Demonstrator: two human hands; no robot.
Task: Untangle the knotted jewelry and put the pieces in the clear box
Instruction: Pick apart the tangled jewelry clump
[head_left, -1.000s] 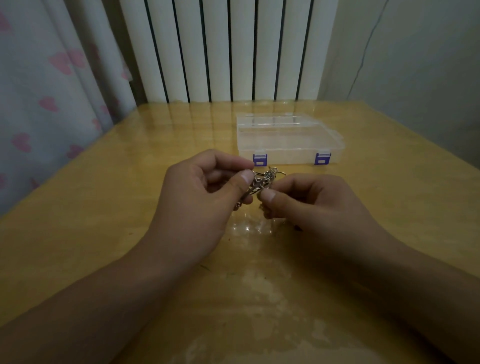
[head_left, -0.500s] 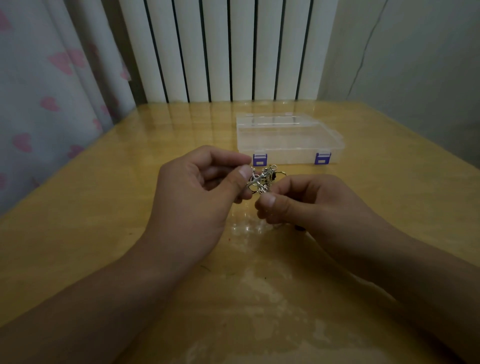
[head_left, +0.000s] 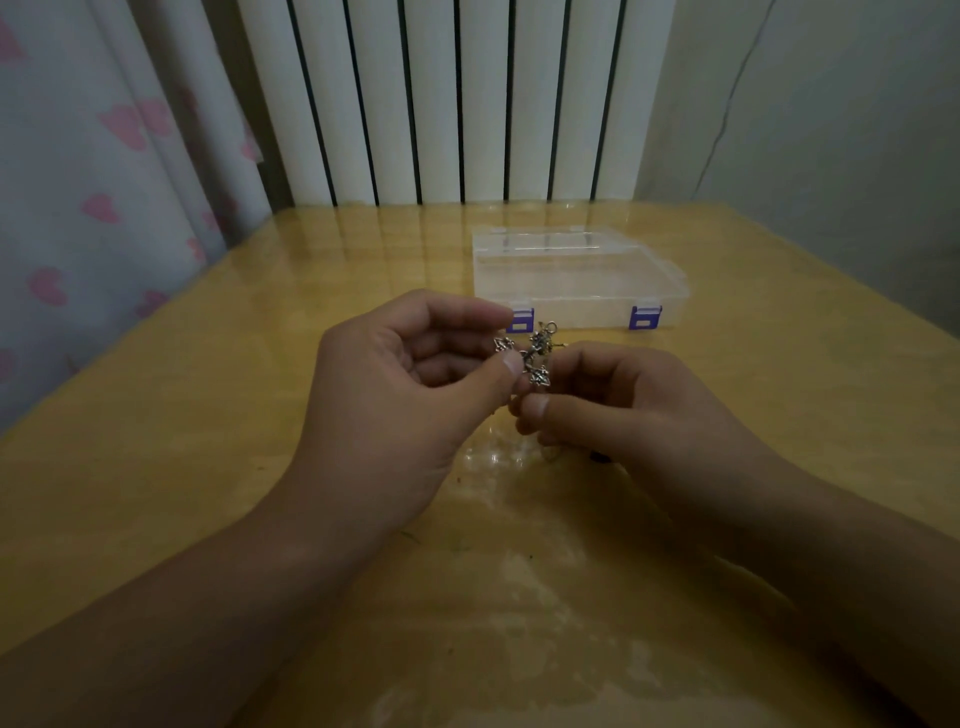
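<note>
Above the middle of the yellow table (head_left: 156, 467), just in front of the clear box (head_left: 576, 280), I had both hands up and pinching the knotted jewelry (head_left: 537, 356). My left hand (head_left: 410, 395) held one side of the silver clump between thumb and forefinger, with a small charm poking out beside the thumb tip. My right hand (head_left: 623, 405) was closed narrow on the other side, thumb pressed low under the tangle; the rest of its fingers curled over, so I could not tell exactly which strand it had. The jewelry hung between the two grips, clear of the tabletop, a ring-shaped loop sticking up at its top.

The box sat closed as far as I could judge, its two purple latches (head_left: 644, 317) facing me, and nothing showed inside it, so I judged no piece had gone in yet.

What worried me: pulling the hands apart too hard could cinch the knot tighter or bend a fine link. The light was dim and the pieces tiny, so I might have tugged the wrong strand. If a piece came free suddenly it could drop, skid on the glossy surface and slip off the table edge. Both hands were busy, and the lid seemed yet to be opened.
</note>
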